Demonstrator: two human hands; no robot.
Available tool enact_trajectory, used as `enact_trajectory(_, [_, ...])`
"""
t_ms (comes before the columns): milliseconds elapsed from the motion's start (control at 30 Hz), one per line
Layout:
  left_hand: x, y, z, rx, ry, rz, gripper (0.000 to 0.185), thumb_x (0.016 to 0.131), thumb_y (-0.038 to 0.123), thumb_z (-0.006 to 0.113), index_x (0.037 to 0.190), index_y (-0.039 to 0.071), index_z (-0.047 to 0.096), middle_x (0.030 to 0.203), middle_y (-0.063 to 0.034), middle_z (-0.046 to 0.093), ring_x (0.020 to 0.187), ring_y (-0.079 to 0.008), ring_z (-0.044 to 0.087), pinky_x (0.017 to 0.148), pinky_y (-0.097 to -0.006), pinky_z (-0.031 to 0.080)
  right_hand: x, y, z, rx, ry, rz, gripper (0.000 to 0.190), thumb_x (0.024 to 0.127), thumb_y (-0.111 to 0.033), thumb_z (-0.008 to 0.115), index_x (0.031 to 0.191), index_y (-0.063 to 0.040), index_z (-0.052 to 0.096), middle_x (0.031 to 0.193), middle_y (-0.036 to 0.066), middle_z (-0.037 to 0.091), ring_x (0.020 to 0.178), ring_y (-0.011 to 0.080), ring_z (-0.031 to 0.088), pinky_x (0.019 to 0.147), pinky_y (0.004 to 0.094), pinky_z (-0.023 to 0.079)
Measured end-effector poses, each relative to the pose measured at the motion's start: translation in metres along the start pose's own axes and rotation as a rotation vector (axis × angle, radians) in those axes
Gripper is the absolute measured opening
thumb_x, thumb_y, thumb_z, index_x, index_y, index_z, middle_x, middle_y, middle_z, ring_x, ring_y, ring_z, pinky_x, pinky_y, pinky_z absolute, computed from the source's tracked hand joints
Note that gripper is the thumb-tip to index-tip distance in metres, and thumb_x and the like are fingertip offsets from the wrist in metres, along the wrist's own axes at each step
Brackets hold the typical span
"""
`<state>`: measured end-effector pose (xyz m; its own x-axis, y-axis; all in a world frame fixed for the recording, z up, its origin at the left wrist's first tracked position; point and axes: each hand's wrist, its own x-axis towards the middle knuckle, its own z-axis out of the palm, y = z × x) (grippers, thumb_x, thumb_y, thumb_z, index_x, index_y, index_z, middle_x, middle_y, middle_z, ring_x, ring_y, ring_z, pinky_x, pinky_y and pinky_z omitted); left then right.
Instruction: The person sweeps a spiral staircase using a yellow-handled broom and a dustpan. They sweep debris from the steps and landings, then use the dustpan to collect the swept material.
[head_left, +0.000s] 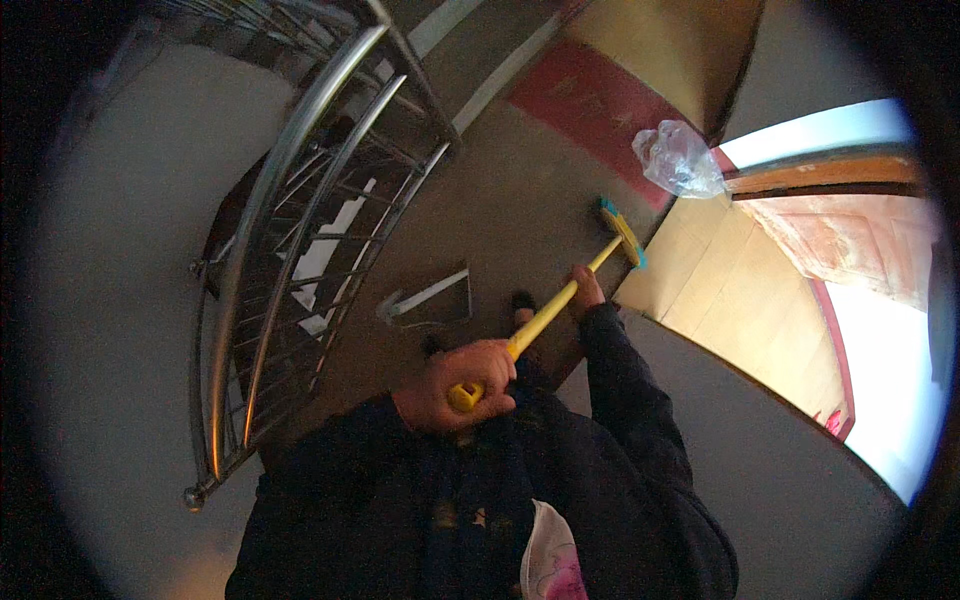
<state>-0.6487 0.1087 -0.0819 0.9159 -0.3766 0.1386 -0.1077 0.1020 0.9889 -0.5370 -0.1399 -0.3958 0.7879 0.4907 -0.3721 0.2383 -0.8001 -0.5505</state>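
Observation:
A broom with a yellow handle (546, 311) slants from my body toward the upper right. My left hand (469, 382) is wrapped around the top end of the handle. Farther down, my right hand (587, 290) grips the same handle. The yellow broom head (622, 231), edged with blue-green bristles, is at the brown floor near the threshold of a bright doorway. Beyond it, a clear plastic bag (679, 161) overlaps the corner of a red mat (585, 112).
Stainless-steel stair railings (259, 217) stand on my left. A dark item with a pale edge (431, 292), possibly a dustpan, lies on the floor near my feet. Past the threshold are light floor tiles (712, 277) and a reddish panelled door (847, 236).

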Motion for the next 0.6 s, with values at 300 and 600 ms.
enact_trajectory(300, [-0.132, 0.084, -0.073, 0.09, 0.116, 0.018, 0.019, 0.073, 0.004, 0.066, 0.068, 0.011, 0.049, 0.074, -0.0034, 0.054, 0.072, -0.0209, 0.054, 0.08, -0.0395, 0.042, -0.025, -0.172, 0.123, 0.258, 0.2, -0.37, 0.025, 0.072, -0.019, 0.072, 0.086, -0.006, 0.057, 0.089, 0.015, 0.057, 0.091, 0.0358, 0.052, 0.079, 0.0404, 0.044])
enact_trajectory(600, [-0.134, 0.114, -0.099, -0.01, -0.307, 0.169, 0.017, 0.075, 0.006, 0.066, 0.071, 0.011, 0.05, 0.073, -0.0035, 0.055, 0.073, -0.0215, 0.056, 0.082, -0.0435, 0.043, -0.081, -0.208, 0.079, 0.172, 0.356, -0.27, 0.023, 0.075, -0.02, 0.069, 0.081, -0.004, 0.054, 0.083, 0.016, 0.054, 0.089, 0.0373, 0.051, 0.075, 0.0429, 0.043])
